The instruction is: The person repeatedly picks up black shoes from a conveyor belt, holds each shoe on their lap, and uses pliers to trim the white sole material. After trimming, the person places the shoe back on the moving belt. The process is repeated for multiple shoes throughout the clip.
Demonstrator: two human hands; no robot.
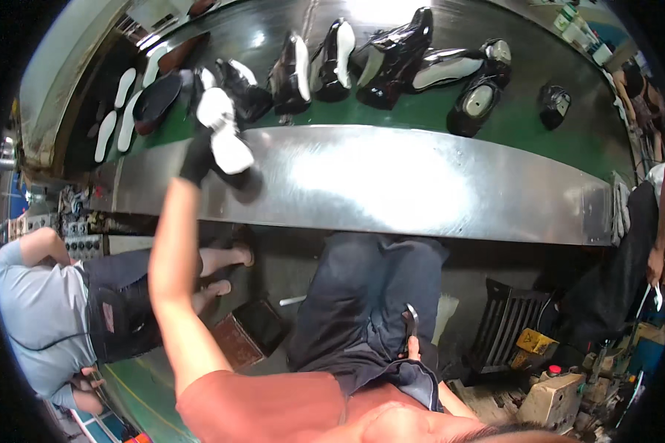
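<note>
My left hand (197,156), in a black glove, reaches out over the near steel ledge. It is closed on the side of a black shoe turned bottom up, with its white underside (227,136) facing me. My right hand (414,349) rests at my lap, wrapped round a hand tool (411,321) with a dark, curved metal head. Its exact kind is hard to make out. Close to the left hand, on the green belt, lie another black shoe (247,96) and a dark sole (157,102).
Several glossy black shoes (391,63) lie along the green belt (528,151) behind the steel ledge (524,196). White insoles (105,136) are at the far left. A co-worker in grey (52,295) sits at left; another person (628,251) is at right. A dark slatted crate (504,325) stands below the ledge.
</note>
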